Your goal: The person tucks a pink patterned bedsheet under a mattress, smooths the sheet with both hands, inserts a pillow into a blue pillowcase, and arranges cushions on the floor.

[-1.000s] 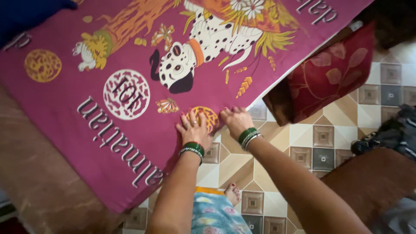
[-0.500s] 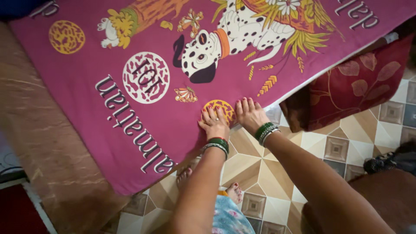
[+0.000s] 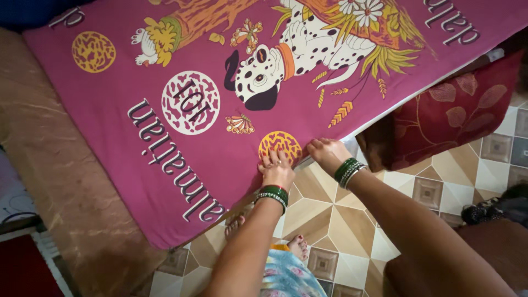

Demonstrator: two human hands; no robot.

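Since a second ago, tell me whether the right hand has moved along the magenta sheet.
No. The right hand stays at the sheet edge just right of the yellow spotted circle, as before; only the camera shifted.

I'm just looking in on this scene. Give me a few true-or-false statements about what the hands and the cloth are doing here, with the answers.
1. Both hands rest at the edge of the magenta printed sheet. True: the left hand and right hand press there side by side.
2. The sheet shows a striped cat. False: it shows a spotted dog.
3. Each wrist wears green bangles. True.
4. The floor is bare grey concrete. False: it is patterned tile.
5. A dark red cushion with a leaf pattern lies right of the hands. True.
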